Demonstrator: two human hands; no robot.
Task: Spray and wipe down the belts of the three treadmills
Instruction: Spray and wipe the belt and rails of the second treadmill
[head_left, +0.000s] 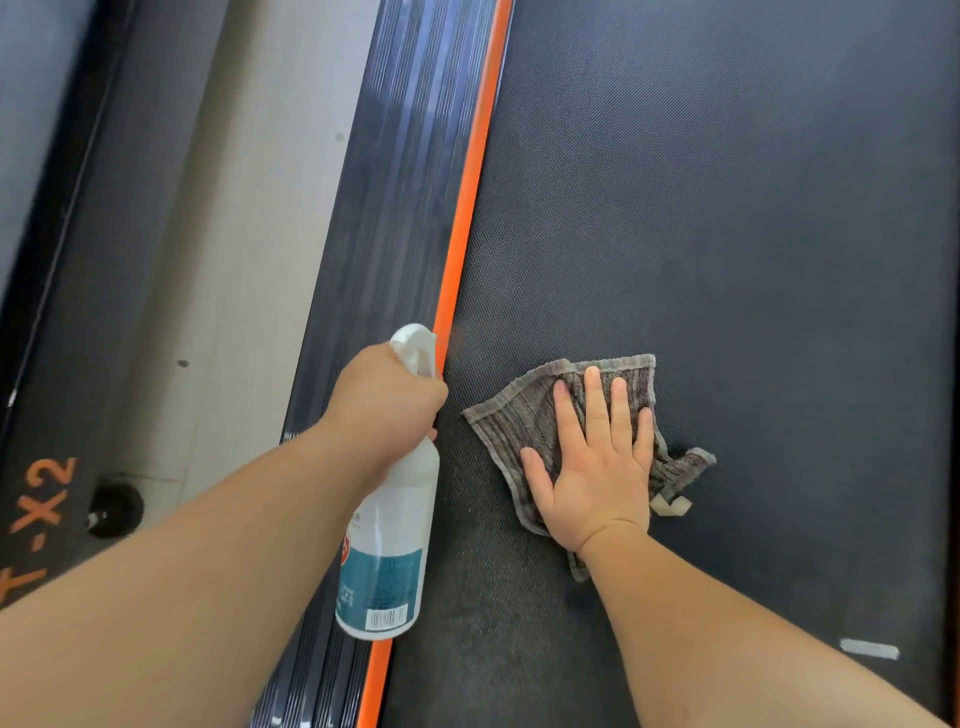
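While flat on cloth (519, 415), right hand (597, 470).

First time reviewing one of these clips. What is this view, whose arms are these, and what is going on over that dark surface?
There is no robot: one camera worn on a person's head looks down at their bare arms. The dark textured treadmill belt fills most of the picture, edged by an orange strip and a ribbed black side rail. The left hand grips a white plastic spray bottle with a teal label. The right hand lies flat, fingers straight, on a striped grey-brown cloth spread on the belt.
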